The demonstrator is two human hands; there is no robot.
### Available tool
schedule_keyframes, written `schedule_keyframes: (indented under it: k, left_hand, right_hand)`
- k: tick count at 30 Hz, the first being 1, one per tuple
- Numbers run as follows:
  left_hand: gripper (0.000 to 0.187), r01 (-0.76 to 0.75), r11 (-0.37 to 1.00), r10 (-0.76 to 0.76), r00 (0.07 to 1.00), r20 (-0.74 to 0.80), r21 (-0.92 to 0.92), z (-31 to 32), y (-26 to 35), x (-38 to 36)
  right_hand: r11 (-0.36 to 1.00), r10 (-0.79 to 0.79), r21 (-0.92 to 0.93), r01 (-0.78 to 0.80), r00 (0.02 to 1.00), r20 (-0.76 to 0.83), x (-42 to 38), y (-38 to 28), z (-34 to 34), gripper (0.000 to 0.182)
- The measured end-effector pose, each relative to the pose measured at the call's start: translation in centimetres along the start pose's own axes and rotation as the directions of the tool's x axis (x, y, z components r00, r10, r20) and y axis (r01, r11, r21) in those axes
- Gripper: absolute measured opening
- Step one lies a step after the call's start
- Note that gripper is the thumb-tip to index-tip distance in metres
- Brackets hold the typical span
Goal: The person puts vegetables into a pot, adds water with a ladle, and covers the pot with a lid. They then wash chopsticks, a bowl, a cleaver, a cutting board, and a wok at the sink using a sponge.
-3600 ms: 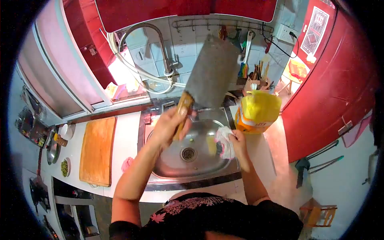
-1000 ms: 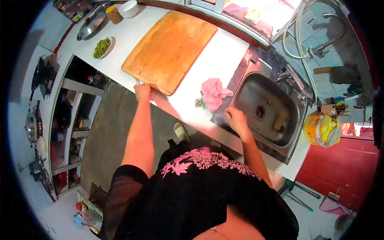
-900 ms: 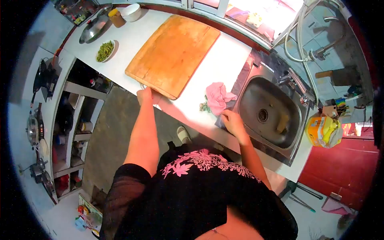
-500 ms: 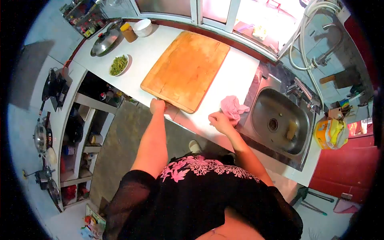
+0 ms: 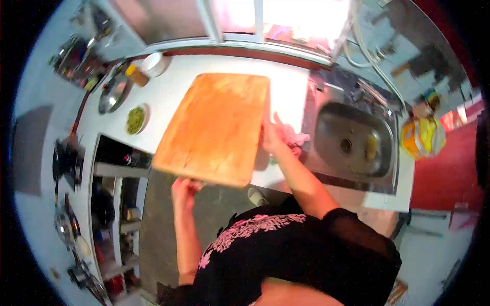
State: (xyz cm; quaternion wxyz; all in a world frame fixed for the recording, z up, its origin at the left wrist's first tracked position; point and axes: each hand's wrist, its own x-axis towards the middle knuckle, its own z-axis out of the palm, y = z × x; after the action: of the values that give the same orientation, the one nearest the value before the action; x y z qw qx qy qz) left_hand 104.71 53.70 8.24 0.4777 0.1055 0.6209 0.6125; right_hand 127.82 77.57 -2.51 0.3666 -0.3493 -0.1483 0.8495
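Head view: the board [image 5: 214, 127] points lengthwise toward the window [image 5: 234, 18].

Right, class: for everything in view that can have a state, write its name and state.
Wooden cutting board: near end past the counter edge
Left hand: closed at the board's near edge
Right hand: against the board's right side, fingers partly hidden
Pink cloth: crumpled
Yellow-lidded jar: upright, closed
White dish: filled with green vegetables
Sink: no standing water visible

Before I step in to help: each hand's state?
Left hand: closed, holding the wooden cutting board.
Right hand: at its right edge; grip cannot be told.
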Motion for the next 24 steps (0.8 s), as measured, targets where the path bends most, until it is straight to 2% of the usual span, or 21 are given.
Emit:
schedule_keyframes:
  k: [1,2,3,4,5,6,7,9,10,13,14,16,17,19,23,24]
  left_hand:
    - [0.025,-0.002,1.000,0.002,1.000,0.018,0.009,-1.0,0.6,-1.8]
    - [0.024,-0.002,1.000,0.002,1.000,-0.003,-0.020,-1.6,0.6,-3.3]
    - [0.024,-0.002,1.000,0.001,0.995,-0.104,-0.009,-2.3,0.4,-4.9]
    - [0.023,-0.002,1.000,0.005,0.992,-0.123,0.019,-3.2,-0.5,-5.9]
    - [0.030,-0.007,1.000,0.009,0.997,-0.074,0.028,-3.6,-1.3,-6.8]
    - [0.041,-0.052,0.998,0.050,0.998,-0.033,-0.044,-4.1,-2.7,-6.8]
    - [0.048,-0.068,0.997,0.065,0.994,-0.082,-0.038,-2.2,-2.4,-8.7]
    - [0.047,-0.120,0.985,0.098,0.981,-0.167,-0.127,0.0,-2.7,-11.5]
    - [0.048,-0.129,0.980,0.111,0.986,-0.124,-0.149,0.1,-3.2,-12.4]
    - [0.049,-0.197,0.974,0.189,0.979,-0.080,-0.115,4.4,-4.5,-15.4]
    - [0.048,-0.227,0.970,0.223,0.974,-0.048,-0.090,6.0,-5.1,-16.2]
    - [0.046,-0.285,0.958,0.286,0.958,0.024,-0.032,9.6,-6.2,-17.2]
    - [0.045,-0.315,0.949,0.315,0.947,0.063,-0.003,11.4,-6.6,-17.8]
    - [0.042,-0.315,0.949,0.312,0.944,0.104,0.017,15.7,-7.2,-19.4]
    - [0.033,-0.333,0.940,0.304,0.917,0.256,0.078,20.6,-9.5,-21.0]
    - [0.024,-0.321,0.942,0.287,0.921,0.264,0.093,22.8,-9.6,-22.0]
  right_hand:
    - [0.998,-0.059,0.039,0.058,0.998,0.015,0.3,0.3,0.1,0.058]
    - [0.992,-0.077,0.103,0.077,0.997,-0.008,-1.1,-0.1,1.1,0.054]
    - [0.982,-0.091,0.164,0.095,0.995,-0.030,-2.5,-0.3,2.1,0.050]
    - [0.974,-0.053,0.221,0.053,0.999,-0.008,-1.6,1.0,1.4,0.046]
    - [0.961,-0.018,0.275,0.009,0.999,0.028,-0.9,1.8,0.4,0.043]
    - [0.969,-0.038,0.247,0.026,0.998,0.043,-1.9,1.8,0.0,0.040]
    - [0.976,-0.056,0.212,0.039,0.996,0.071,-3.5,1.1,0.0,0.038]
    - [0.978,-0.071,0.198,0.066,0.997,0.020,-7.6,-0.7,0.0,0.033]
    - [0.980,-0.070,0.189,0.070,0.998,-0.004,-9.5,-1.2,-0.7,0.030]
    - [0.961,-0.106,0.267,0.070,0.987,0.124,-13.8,-2.9,-7.1,0.030]
    - [0.967,-0.240,0.134,0.219,0.955,0.175,-12.6,-1.5,-11.9,0.030]
    - [0.959,-0.154,0.268,0.087,0.959,0.238,-18.7,-5.4,-14.7,0.033]
    - [0.934,-0.122,0.357,0.035,0.967,0.225,-22.2,-8.1,-14.9,0.035]
    - [0.921,-0.109,0.388,0.026,0.975,0.196,-25.1,-10.0,-19.4,0.035]
    - [0.920,-0.134,0.383,0.080,0.984,0.115,-31.8,-13.4,-25.5,0.032]
    - [0.926,-0.127,0.369,0.084,0.988,0.093,-33.3,-14.3,-26.5,0.032]
